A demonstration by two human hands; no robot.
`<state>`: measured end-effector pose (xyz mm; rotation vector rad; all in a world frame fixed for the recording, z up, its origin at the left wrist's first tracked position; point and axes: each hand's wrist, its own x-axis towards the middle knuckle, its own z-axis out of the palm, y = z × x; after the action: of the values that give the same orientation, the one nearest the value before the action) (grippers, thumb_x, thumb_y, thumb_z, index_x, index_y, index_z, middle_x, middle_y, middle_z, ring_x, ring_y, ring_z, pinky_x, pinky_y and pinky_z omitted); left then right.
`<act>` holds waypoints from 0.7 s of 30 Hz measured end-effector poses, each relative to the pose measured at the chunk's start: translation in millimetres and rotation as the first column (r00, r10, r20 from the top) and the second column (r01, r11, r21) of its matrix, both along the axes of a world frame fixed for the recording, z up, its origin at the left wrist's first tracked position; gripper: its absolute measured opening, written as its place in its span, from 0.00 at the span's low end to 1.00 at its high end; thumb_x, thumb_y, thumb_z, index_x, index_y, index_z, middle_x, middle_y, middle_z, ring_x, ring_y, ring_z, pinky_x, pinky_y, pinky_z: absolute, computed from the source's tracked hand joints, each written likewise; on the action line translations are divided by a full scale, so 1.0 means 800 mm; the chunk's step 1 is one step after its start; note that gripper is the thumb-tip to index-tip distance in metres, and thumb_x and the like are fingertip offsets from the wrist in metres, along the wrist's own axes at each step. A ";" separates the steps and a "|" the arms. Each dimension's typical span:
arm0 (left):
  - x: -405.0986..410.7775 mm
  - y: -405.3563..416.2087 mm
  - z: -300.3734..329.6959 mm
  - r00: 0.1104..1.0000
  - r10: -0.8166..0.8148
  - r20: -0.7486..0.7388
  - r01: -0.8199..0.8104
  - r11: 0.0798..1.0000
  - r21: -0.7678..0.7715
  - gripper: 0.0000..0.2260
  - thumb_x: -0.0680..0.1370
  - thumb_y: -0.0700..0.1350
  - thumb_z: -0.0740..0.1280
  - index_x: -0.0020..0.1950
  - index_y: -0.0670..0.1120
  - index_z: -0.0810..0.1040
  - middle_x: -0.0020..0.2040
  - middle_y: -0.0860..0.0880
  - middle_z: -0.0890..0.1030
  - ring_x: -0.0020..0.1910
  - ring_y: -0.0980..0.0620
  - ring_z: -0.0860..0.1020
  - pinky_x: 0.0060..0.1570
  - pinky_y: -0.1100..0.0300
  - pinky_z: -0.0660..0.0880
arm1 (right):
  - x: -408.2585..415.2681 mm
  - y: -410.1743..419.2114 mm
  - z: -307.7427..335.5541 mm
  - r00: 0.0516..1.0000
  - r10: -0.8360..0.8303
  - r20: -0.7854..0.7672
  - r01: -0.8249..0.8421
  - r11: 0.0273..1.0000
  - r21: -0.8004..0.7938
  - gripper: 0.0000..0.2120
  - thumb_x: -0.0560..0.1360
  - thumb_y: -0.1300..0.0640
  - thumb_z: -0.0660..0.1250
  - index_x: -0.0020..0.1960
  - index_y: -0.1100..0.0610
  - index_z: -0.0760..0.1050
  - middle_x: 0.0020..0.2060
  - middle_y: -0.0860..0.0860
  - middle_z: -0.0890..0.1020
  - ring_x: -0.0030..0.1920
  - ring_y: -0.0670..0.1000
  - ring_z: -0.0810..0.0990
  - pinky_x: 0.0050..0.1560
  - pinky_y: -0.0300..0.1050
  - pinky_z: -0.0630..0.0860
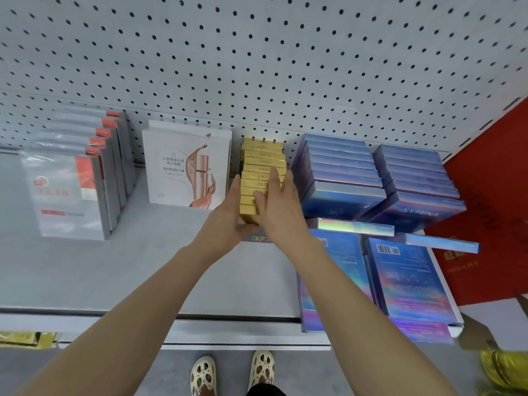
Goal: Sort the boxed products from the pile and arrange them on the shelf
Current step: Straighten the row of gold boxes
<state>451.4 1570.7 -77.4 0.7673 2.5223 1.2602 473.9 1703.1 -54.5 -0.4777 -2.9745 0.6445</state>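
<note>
- We see a row of gold boxes [263,170] standing on the grey shelf [85,270], running from the pegboard back wall [257,52] toward the front edge, about midway along the shelf's length; each box top reads ZKZU.
- Our left hand [228,218] lies against the left side of the row near its front end, fingers straight along the boxes and thumb under the front box; it presses rather than grips.
- Our right hand [278,204] rests on top of the front boxes, fingers extended and fairly flat, index reaching furthest back; it holds nothing in a curl.
- Just left of the gold row stand white boxes [185,167] marked MARUBI, facing front; further toward the left end stands a row of grey-and-red boxes [74,190].
- Right of the gold row sit two stacks of iridescent blue boxes [371,178] near the back wall, touching each other; more blue boxes [405,281] lie flat at the shelf's front right corner, overhanging the front edge.
- Beyond the right end hangs a red panel [491,195]; below the shelf's front edge we see two cream perforated shoes [233,370] on the floor.
</note>
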 end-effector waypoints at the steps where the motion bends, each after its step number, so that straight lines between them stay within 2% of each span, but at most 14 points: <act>1: -0.002 0.000 0.000 1.000 0.000 -0.007 0.000 1.000 -0.006 0.49 0.73 0.45 0.75 0.79 0.48 0.40 0.76 0.51 0.65 0.69 0.52 0.70 0.63 0.67 0.63 | -0.006 0.004 0.005 1.000 -0.002 -0.021 0.002 1.000 0.002 0.30 0.84 0.45 0.51 0.80 0.55 0.45 0.79 0.61 0.47 0.78 0.61 0.52 0.76 0.55 0.56; 3: -0.006 -0.002 0.001 1.000 0.011 -0.007 -0.011 1.000 -0.008 0.51 0.70 0.45 0.77 0.80 0.49 0.42 0.77 0.52 0.63 0.71 0.53 0.67 0.64 0.65 0.64 | -0.027 0.012 0.014 0.999 -0.036 -0.024 0.035 0.999 -0.023 0.31 0.83 0.43 0.51 0.80 0.55 0.45 0.79 0.60 0.47 0.78 0.61 0.51 0.76 0.55 0.55; 6: -0.009 -0.004 0.000 1.000 0.013 0.003 -0.013 1.000 -0.012 0.50 0.71 0.44 0.76 0.80 0.50 0.43 0.77 0.53 0.62 0.72 0.53 0.66 0.69 0.59 0.65 | -0.060 0.015 0.014 0.997 -0.051 0.050 0.052 0.998 -0.031 0.31 0.83 0.43 0.51 0.80 0.58 0.47 0.78 0.60 0.51 0.77 0.61 0.57 0.73 0.56 0.62; 10: -0.008 -0.006 0.000 1.000 -0.007 -0.031 0.005 0.999 -0.039 0.46 0.74 0.41 0.73 0.80 0.50 0.44 0.77 0.52 0.62 0.71 0.52 0.67 0.66 0.63 0.64 | -0.064 0.005 0.003 0.996 -0.058 0.071 0.058 0.998 0.010 0.30 0.84 0.44 0.50 0.79 0.60 0.51 0.78 0.60 0.52 0.75 0.61 0.59 0.72 0.56 0.65; 13: -0.005 -0.006 -0.002 0.997 -0.016 -0.080 0.011 0.998 -0.067 0.45 0.74 0.42 0.73 0.80 0.49 0.45 0.77 0.51 0.61 0.70 0.50 0.69 0.64 0.61 0.67 | -0.060 0.005 0.001 0.997 -0.037 0.065 0.036 0.999 0.026 0.30 0.84 0.44 0.49 0.80 0.59 0.50 0.78 0.59 0.51 0.76 0.60 0.57 0.73 0.55 0.63; 18: -0.011 -0.005 -0.003 0.994 -0.032 -0.104 0.022 0.995 -0.101 0.44 0.75 0.43 0.72 0.80 0.47 0.44 0.79 0.49 0.57 0.74 0.48 0.64 0.69 0.56 0.65 | -0.061 0.011 0.009 0.994 0.017 0.108 -0.019 1.000 0.013 0.30 0.84 0.43 0.48 0.81 0.57 0.47 0.80 0.58 0.47 0.79 0.59 0.50 0.76 0.54 0.54; 21: -0.010 -0.005 -0.001 0.992 -0.031 -0.124 0.017 0.993 -0.118 0.44 0.76 0.43 0.71 0.80 0.47 0.44 0.80 0.48 0.56 0.74 0.47 0.64 0.70 0.53 0.65 | -0.037 0.016 0.022 0.993 0.090 0.080 -0.093 0.995 0.030 0.33 0.83 0.40 0.50 0.80 0.55 0.46 0.80 0.57 0.45 0.79 0.58 0.44 0.78 0.55 0.49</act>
<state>443.2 1566.4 -78.5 0.8727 2.6498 1.0776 444.2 1715.6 -37.2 -0.3742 -3.0919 0.5954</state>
